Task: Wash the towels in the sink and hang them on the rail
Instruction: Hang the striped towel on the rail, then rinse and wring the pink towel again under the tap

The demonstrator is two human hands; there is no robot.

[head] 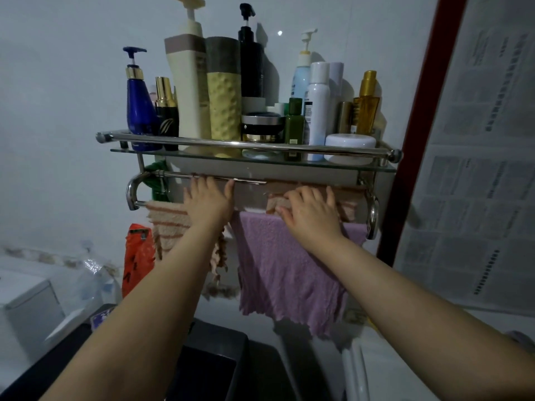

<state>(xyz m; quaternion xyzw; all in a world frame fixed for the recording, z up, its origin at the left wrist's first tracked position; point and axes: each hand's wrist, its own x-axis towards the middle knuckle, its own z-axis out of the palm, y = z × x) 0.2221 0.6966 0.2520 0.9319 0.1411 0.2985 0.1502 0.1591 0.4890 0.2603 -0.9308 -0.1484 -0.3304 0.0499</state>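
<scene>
Both arms are up at the rack. The left hand [207, 198] has its fingers straight and a little spread, tips reaching over the striped peach towel [168, 224] toward the back rail [173, 175], thumb out toward 1 o'clock — flat on the cloth, clenching nothing. The right hand [308, 211] sits at 3 o'clock from it, fingers curled and bunching a fold of peach towel [348, 204] on top of the front rail [136, 203]; whether this is the same towel as the striped one on the left I cannot tell.

Counting the towels: peach cloth on both sides, plus one purple towel [286, 270] draped over the front rail, hanging down at 6 o'clock beneath the right hand. Two rails, front and back, under one glass shelf [386, 169].

Up on that shelf, at 12 o'clock, bottles crowd together — a blue pump bottle [140, 111], a tall cream pump bottle [186, 82], a black pump bottle [251, 62], a white spray can [318, 108], an amber bottle [367, 108] and a flat white jar [349, 144].

The dark sink [220, 369] lies at 6 o'clock, between the forearms. An orange bag [137, 259] hangs at 9 o'clock of the purple towel, and a red door frame [419, 134] runs up at 3 o'clock.
</scene>
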